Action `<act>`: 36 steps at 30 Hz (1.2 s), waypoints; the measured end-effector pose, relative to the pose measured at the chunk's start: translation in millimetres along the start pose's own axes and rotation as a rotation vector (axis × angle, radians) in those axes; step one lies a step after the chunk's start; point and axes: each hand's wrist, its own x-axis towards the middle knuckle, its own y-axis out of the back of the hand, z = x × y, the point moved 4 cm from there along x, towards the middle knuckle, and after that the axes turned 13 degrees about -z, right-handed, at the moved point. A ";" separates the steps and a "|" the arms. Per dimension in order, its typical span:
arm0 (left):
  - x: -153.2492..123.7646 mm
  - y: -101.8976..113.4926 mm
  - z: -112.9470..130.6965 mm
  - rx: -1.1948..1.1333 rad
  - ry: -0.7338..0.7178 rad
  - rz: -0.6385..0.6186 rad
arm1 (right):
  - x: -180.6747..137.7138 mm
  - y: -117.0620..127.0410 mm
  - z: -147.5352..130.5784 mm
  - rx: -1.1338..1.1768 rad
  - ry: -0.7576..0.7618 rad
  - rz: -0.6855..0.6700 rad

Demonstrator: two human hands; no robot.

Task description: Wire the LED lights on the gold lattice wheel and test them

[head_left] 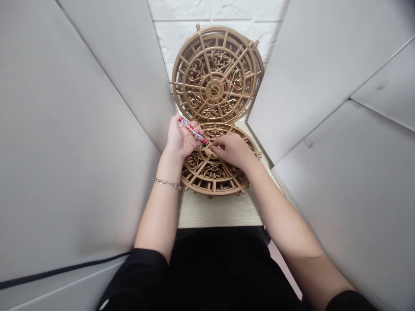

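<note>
The left hand [183,140] grips a red tube [193,131], slanting across its fingers. The right hand's [231,149] fingertips pinch together just beside the tube's lower end, over a gold wheel [210,154]; whether they hold anything is unclear.

A slim red tube [193,130] with white-and-blue lettering slants down to the right, its lower end near the hub of a flat-lying, gold, scroll-patterned openwork disc [214,172].

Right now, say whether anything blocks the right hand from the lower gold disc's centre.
Nothing visible does: the right hand is right at the centre of the lower gold disc; the red tube in the left hand ends close by.
</note>
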 end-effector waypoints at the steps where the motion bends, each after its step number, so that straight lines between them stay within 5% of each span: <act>1: 0.0 -0.1 0.1 0.001 -0.002 0.000 | 0.0 0.1 -0.2 0.000 0.001 0.000; 17: 0.6 1.4 -0.5 -0.045 0.006 -0.010 | 0.3 0.3 -0.6 0.005 0.007 0.010; 27: 2.9 11.4 -1.0 -0.223 -0.050 -0.009 | -1.8 7.8 -1.4 0.017 0.032 0.186; 36: 2.7 9.1 -2.8 -0.217 -0.051 0.004 | 0.2 3.5 1.5 0.043 0.018 0.133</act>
